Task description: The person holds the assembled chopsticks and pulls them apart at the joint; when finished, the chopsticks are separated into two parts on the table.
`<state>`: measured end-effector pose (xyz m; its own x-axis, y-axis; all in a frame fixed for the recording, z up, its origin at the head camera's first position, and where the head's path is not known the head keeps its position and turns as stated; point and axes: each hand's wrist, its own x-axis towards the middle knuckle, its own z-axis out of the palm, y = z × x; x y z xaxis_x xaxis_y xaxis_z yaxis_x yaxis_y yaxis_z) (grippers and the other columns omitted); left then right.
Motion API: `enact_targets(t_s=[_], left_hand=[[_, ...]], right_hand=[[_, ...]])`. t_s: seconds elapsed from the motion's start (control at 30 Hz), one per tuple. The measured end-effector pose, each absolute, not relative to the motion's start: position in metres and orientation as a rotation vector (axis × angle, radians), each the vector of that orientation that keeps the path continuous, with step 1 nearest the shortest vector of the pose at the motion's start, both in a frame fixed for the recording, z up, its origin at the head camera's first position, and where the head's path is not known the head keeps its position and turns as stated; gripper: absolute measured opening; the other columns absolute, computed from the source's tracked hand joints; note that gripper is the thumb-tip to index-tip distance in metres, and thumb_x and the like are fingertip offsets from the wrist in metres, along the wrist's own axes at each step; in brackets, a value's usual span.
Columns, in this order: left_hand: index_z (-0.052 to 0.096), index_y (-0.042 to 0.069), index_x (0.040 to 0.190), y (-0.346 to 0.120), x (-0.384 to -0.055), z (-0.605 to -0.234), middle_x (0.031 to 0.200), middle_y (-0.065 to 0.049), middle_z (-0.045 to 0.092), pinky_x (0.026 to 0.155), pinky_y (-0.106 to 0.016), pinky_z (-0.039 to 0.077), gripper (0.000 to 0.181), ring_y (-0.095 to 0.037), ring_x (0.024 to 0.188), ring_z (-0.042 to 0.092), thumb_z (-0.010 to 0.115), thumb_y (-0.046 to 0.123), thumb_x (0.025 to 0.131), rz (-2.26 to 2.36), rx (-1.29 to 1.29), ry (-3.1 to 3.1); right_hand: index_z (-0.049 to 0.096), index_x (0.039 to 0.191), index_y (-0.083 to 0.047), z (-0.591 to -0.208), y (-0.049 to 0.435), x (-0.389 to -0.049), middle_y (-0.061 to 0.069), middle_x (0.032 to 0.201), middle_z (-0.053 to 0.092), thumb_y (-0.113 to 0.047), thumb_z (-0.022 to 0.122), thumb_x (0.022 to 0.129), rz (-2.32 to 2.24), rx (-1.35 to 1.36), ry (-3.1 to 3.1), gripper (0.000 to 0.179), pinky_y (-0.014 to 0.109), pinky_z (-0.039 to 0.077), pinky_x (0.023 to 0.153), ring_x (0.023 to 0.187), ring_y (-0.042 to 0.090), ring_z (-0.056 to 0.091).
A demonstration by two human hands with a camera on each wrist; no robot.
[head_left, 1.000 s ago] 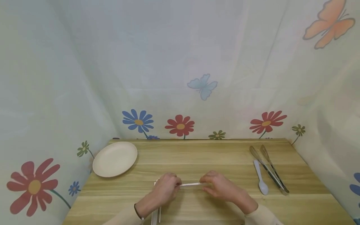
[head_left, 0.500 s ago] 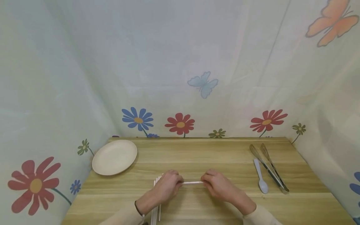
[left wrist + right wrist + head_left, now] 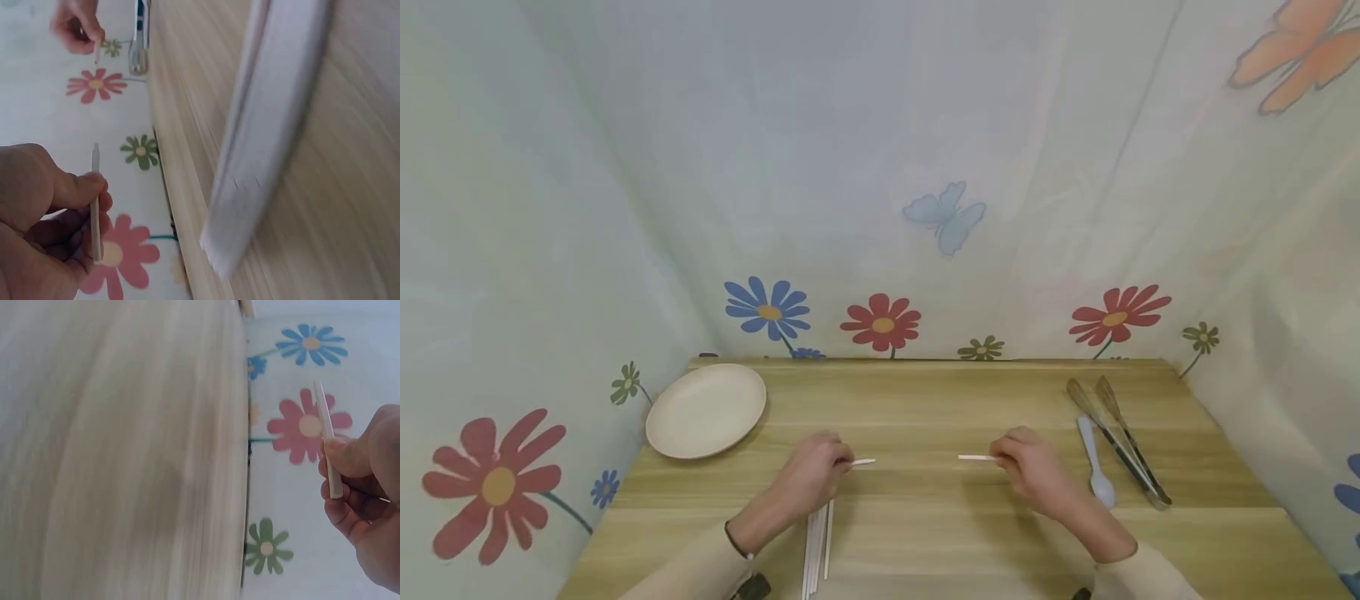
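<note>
In the head view my left hand (image 3: 808,477) pinches a short piece of thin white stick (image 3: 865,462) above the table, its free end pointing right. My right hand (image 3: 1039,477) pinches another short white stick piece (image 3: 974,457), whose free end points left. A gap separates the two pieces. The left wrist view shows the left piece (image 3: 95,215) between thumb and fingers; the right wrist view shows the right piece (image 3: 326,425) held likewise. Several long white sticks (image 3: 814,550) lie side by side on the table under my left wrist, partly hidden by it.
A round cream plate (image 3: 706,411) lies at the far left of the wooden table (image 3: 910,400). On the right are a pale grey spoon (image 3: 1092,450) and metal tongs (image 3: 1123,446). A flowered curtain (image 3: 820,167) hangs behind the table and along its sides.
Earlier a single white stick spanned both hands. Now it is in two pieces, and the hands have moved apart, left hand leftward and right hand rightward, each with a piece.
</note>
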<state>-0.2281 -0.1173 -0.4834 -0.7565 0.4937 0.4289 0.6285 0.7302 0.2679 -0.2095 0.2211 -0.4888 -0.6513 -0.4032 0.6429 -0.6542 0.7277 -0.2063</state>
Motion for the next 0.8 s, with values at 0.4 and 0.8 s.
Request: enact_targets(t_s=[0.4,0.8], left_hand=[[0.075,0.009,0.081,-0.099,-0.233,-0.480,0.073,0.003,0.063,0.063,-0.022,0.048,0.005,-0.008,0.069,0.055,0.077,0.006,0.078,-0.584,-0.983,-2.605],[0.075,0.007,0.088,-0.096,-0.231,-0.484,0.079,0.002,0.064,0.067,-0.020,0.050,0.009,-0.008,0.075,0.056,0.072,0.004,0.080,-0.616,-0.968,-2.681]], right_hand=[[0.073,0.083,-0.011,-0.483,0.223,-0.205,-0.005,0.080,0.065,0.001,0.077,0.076,0.613,0.799,-2.512,0.015,0.025,0.050,0.063,0.076,0.011,0.058],[0.073,0.082,-0.014,-0.484,0.230,-0.200,-0.009,0.077,0.064,-0.002,0.077,0.076,0.599,0.905,-2.480,0.014,0.019,0.048,0.061,0.073,0.002,0.054]])
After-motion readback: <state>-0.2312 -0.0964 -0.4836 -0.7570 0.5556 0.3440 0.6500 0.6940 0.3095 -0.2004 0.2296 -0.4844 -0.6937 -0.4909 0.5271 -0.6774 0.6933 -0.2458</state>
